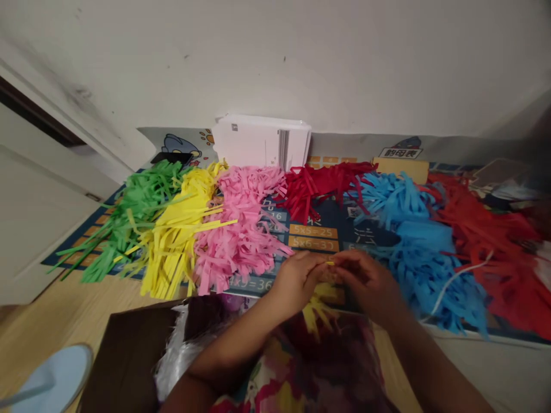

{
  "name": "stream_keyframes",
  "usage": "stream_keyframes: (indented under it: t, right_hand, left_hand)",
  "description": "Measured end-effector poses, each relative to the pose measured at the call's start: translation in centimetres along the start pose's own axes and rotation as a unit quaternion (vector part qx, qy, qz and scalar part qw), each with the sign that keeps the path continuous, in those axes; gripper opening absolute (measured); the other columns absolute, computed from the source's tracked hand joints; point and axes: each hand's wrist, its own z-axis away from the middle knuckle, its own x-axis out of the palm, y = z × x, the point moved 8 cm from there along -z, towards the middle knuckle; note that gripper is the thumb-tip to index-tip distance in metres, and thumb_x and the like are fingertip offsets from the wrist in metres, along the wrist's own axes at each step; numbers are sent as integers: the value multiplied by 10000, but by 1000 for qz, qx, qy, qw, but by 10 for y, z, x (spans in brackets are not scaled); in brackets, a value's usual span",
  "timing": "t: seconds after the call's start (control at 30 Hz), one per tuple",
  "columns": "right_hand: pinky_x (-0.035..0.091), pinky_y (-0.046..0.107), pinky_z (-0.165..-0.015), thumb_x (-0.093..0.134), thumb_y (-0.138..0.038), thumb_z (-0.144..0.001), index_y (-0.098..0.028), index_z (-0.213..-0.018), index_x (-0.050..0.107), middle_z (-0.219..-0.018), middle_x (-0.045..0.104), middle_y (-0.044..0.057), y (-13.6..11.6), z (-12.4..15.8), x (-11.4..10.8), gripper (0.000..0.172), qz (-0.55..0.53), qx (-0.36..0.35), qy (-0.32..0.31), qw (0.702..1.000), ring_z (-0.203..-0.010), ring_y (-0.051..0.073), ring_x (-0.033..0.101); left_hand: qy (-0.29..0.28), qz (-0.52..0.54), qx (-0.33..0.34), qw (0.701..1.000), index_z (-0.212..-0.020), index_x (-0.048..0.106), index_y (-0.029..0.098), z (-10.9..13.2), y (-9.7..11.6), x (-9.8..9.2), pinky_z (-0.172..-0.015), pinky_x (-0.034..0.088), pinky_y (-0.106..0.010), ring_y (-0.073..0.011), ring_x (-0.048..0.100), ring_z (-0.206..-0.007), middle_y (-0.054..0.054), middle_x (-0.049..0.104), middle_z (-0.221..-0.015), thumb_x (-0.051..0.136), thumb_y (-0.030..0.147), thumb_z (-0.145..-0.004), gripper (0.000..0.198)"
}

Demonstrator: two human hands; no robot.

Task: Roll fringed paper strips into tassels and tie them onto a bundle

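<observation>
My left hand (299,278) and my right hand (372,284) meet over the front edge of the table. Both are closed, fingertips pinching the top of a yellow paper tassel (317,312). Its fringed strips hang below my fingers, over my lap. To the left of my hands lie pink fringed tassels (236,241), then yellow tassels (176,229) and green tassels (138,212). Dark red tassels (318,186) sit farther back. Blue tassels (430,252) lie beside my right hand, with red tassels (486,241) beyond them.
A printed dark-blue mat (312,231) covers the table. White packaging (262,142) leans against the wall at the back. A white cord (460,278) lies over the blue tassels. At lower left stand a dark brown box (123,350) with clear plastic and a round pale-blue object (60,373).
</observation>
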Motion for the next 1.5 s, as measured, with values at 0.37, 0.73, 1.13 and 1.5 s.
stream_keyframes:
  t: [0.37, 0.73, 1.13, 1.5]
  right_hand:
    - [582, 338, -755, 631, -314, -885, -250, -1026, 704, -895, 755, 30, -1, 20, -13, 172, 13, 9, 57, 998, -788, 196, 714]
    - [577, 320, -706, 731, -364, -816, -250, -890, 744, -878, 750, 34, 15, 24, -3, 137, -109, 86, 48, 989, -785, 208, 706]
    - [571, 293, -740, 679, -312, -868, -265, -843, 755, -867, 764, 10, 1, 21, -14, 92, -2, 45, 89, 995, -804, 190, 721]
    - [597, 261, -721, 684, -272, -870, -266, -857, 759, -869, 780, -5, -2, 23, -26, 76, 6, 46, 141, 989, -782, 173, 741]
  left_hand:
    - [-86, -164, 71, 980, -1015, 690, 163, 10, 17, 18, -728, 529, -304, -197, 667, -821, -80, 704, -879, 419, 226, -1026, 278]
    - [-74, -51, 38, 995, -1180, 528, 180, 10, 14, 11, -784, 555, -299, -194, 706, -902, -82, 710, -1001, 483, 219, -999, 191]
    - [28, -67, 136, 988, -1079, 648, 175, 3, 24, -1, -869, 563, -355, -219, 692, -992, -111, 730, -1054, 622, 252, -950, 153]
    - [98, -55, 230, 967, -1004, 665, 164, -1, 39, 6, -877, 597, -304, -151, 714, -881, -59, 757, -934, 671, 101, -896, 125]
